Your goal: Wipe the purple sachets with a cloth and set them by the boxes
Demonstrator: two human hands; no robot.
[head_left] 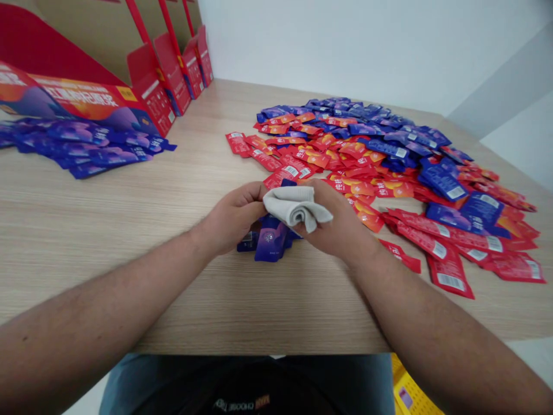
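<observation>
Over the table's middle, my right hand (334, 222) is closed around a folded whitish cloth (294, 204). My left hand (239, 216) comes in from the other side, its fingers curled and pinching at a blue-purple sachet (271, 239) under the cloth. The cloth and my fingers cover the sachet's upper part. More blue sachets (247, 242) lie beneath it on the tabletop, partly hidden by my hands.
A large heap of red sachets (358, 158) and blue sachets (375, 124) spreads across the right side. Fanned blue sachets (86, 144) lie at left before open red cardboard boxes (151, 106). A white wall (345, 46) stands behind the wooden table (185, 167). Something yellow (412, 392) sits below the edge.
</observation>
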